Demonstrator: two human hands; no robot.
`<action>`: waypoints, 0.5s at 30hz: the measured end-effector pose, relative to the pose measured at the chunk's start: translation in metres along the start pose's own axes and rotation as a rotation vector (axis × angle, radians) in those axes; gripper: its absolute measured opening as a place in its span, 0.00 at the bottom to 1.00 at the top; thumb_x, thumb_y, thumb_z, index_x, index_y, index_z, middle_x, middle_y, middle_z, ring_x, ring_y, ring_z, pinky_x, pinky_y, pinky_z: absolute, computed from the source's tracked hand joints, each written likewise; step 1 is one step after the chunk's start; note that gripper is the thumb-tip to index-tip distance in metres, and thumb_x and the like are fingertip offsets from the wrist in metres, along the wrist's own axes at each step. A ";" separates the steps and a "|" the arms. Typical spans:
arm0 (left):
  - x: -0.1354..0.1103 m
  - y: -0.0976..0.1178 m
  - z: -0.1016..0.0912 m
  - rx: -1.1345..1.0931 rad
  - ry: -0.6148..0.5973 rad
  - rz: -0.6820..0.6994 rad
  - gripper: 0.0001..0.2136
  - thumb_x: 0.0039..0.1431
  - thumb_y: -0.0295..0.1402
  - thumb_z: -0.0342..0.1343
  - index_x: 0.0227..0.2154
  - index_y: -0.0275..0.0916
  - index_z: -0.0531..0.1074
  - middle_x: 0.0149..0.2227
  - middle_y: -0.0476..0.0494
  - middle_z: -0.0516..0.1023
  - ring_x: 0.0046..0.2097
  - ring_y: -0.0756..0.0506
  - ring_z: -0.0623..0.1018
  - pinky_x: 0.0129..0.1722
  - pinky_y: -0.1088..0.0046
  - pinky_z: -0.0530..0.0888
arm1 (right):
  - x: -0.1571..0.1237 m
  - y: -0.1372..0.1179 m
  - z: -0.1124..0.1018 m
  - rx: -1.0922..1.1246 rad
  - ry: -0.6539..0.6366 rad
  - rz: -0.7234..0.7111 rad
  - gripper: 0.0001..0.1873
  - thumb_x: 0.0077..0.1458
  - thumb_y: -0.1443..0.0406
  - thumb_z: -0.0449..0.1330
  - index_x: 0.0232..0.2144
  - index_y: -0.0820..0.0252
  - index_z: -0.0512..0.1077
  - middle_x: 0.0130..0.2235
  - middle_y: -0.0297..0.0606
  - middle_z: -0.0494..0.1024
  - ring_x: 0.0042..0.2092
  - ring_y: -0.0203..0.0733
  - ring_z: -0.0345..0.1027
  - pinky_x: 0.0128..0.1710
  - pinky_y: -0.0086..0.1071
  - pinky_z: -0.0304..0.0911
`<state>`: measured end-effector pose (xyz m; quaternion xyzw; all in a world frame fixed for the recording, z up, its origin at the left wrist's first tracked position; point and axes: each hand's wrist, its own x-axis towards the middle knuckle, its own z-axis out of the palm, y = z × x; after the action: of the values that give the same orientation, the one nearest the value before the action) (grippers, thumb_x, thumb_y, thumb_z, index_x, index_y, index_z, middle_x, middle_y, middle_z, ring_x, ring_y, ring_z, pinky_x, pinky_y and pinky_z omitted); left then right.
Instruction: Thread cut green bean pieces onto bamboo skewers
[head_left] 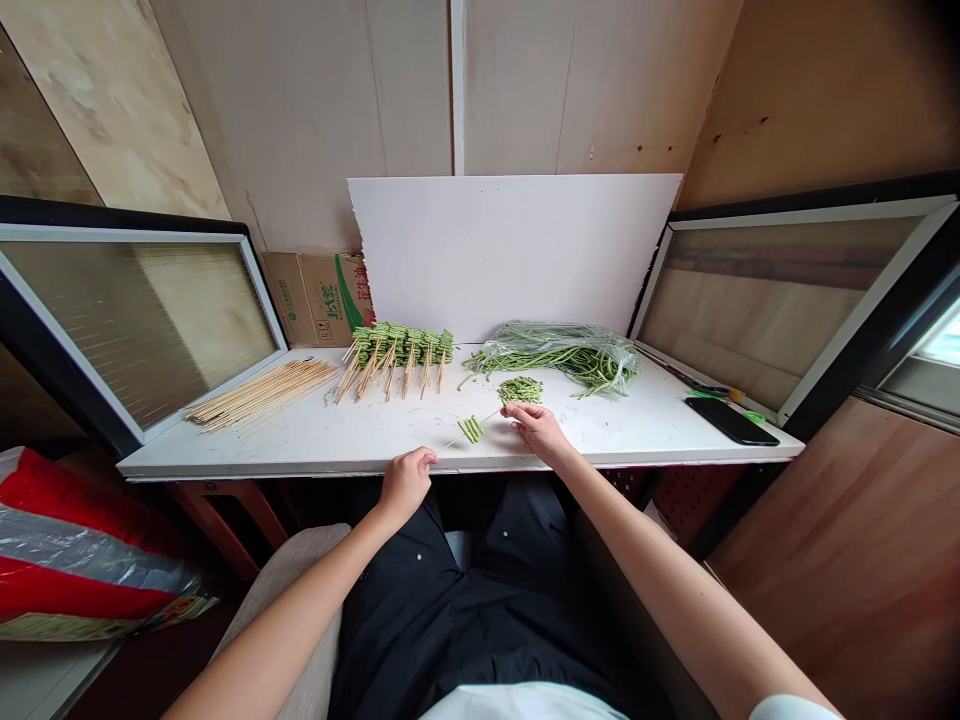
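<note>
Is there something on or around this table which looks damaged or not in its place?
Two small things. The upright white board at the back has ragged, chipped-looking side edges, though its top runs straight. A black smartphone lies at the right end of the tabletop, slightly odd beside cut green beans.

Black phone (731,421) beside paneled window (787,290)
</note>
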<state>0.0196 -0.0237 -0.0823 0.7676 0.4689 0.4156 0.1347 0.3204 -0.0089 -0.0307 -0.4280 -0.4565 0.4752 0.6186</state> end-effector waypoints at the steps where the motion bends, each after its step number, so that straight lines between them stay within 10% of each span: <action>1: 0.000 0.000 0.000 0.001 0.002 -0.003 0.15 0.59 0.18 0.52 0.34 0.41 0.81 0.36 0.44 0.87 0.38 0.43 0.84 0.39 0.71 0.75 | 0.000 0.001 0.001 0.002 0.011 0.003 0.21 0.42 0.49 0.77 0.35 0.54 0.85 0.42 0.42 0.85 0.49 0.50 0.75 0.40 0.34 0.65; 15: -0.001 -0.004 0.000 0.015 0.012 0.000 0.15 0.57 0.18 0.51 0.32 0.41 0.80 0.35 0.44 0.86 0.37 0.44 0.84 0.38 0.72 0.74 | 0.001 0.008 0.008 0.014 0.002 -0.006 0.22 0.42 0.47 0.76 0.30 0.56 0.82 0.37 0.40 0.82 0.40 0.44 0.73 0.37 0.35 0.63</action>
<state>0.0168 -0.0228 -0.0847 0.7661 0.4728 0.4167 0.1260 0.3108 -0.0056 -0.0368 -0.4227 -0.4537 0.4762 0.6235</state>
